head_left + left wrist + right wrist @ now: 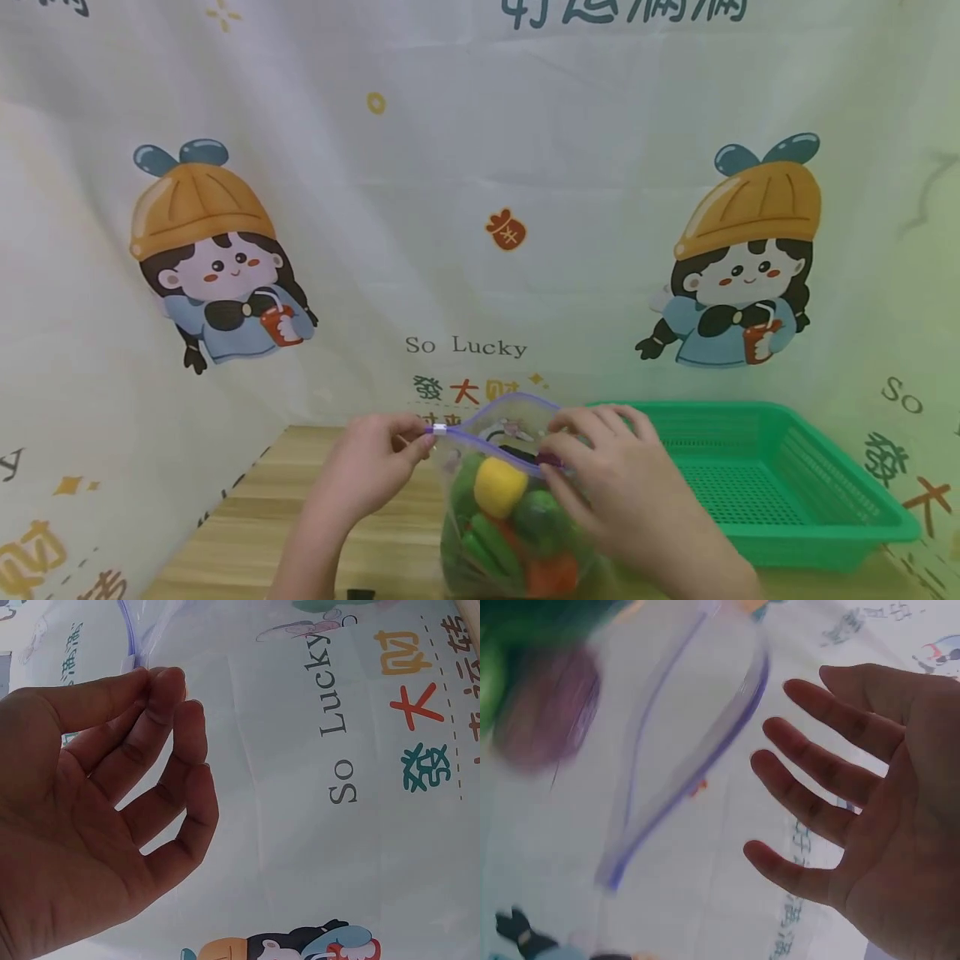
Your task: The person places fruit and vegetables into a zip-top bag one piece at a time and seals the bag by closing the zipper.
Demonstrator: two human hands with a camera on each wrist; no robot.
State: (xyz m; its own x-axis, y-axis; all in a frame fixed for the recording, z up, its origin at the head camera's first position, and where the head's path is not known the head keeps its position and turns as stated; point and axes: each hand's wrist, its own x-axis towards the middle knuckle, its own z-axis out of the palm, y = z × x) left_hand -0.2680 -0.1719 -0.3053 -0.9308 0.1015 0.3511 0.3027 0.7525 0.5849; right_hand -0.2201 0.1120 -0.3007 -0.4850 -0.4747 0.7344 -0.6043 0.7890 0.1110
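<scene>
A clear zip bag (491,448) with a purple zip strip stands upright, its mouth open. Inside are a yellow piece (500,487), green pieces (491,548) and an orange-red piece (553,575), like toy fruit and vegetables. My left hand (375,462) pinches the bag's left corner by the white slider (439,429); its other fingers curve loosely in the left wrist view. At the right side of the mouth is my right hand (615,475), close to a dark purple piece (550,459). The right wrist view shows its fingers (802,795) spread, apart from the purple strip, holding nothing.
A green plastic basket (787,531) stands to the right, behind the right hand. The wooden tabletop (255,517) reaches back to a printed cloth (450,167). A small black object (361,594) lies at the bottom edge of the head view.
</scene>
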